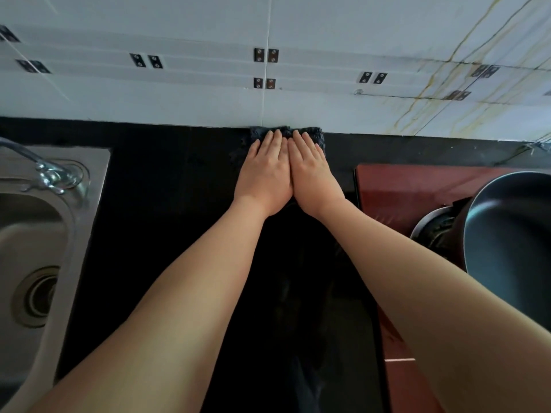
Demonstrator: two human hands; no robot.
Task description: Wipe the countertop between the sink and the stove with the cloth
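Note:
A dark grey cloth (315, 135) lies flat on the black countertop (167, 186), pushed up against the white tiled wall. My left hand (265, 174) and my right hand (313, 174) press down on it side by side, palms flat, fingers straight and close together, thumbs touching. Most of the cloth is hidden under the hands; only its far edge and corners show. The steel sink (38, 234) is to the left and the red stove (396, 189) to the right.
A tap (44, 171) stands at the sink's back edge. A dark pan (512, 231) sits on the stove's burner (432, 231). The white tiled wall (208, 93) bounds the counter at the back, with yellowish drip stains on the right.

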